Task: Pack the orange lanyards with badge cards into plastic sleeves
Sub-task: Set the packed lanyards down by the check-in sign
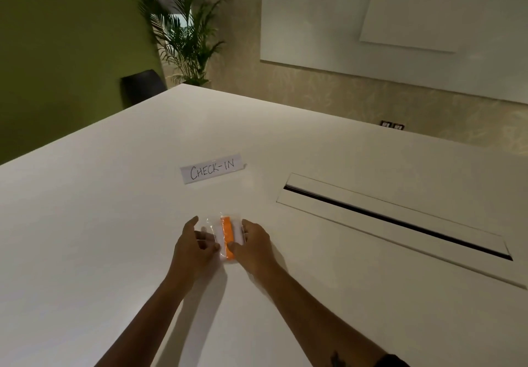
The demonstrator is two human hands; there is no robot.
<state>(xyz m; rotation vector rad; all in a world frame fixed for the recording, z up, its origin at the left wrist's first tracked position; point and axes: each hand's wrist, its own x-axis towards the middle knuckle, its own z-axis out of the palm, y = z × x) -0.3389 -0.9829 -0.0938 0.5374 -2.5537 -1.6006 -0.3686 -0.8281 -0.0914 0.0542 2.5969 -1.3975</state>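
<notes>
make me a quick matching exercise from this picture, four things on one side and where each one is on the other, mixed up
Things:
1. check-in label
2. orange lanyard
3. cable slot
4. potted palm

Places:
A. on the floor beyond the far corner of the table
B. inside a clear plastic sleeve between the left hand and the right hand
C. flat on the table, farther from the person than the hands
D. set into the tabletop on the right side

Pairs: 1-C, 2-B, 3-D, 4-A
</notes>
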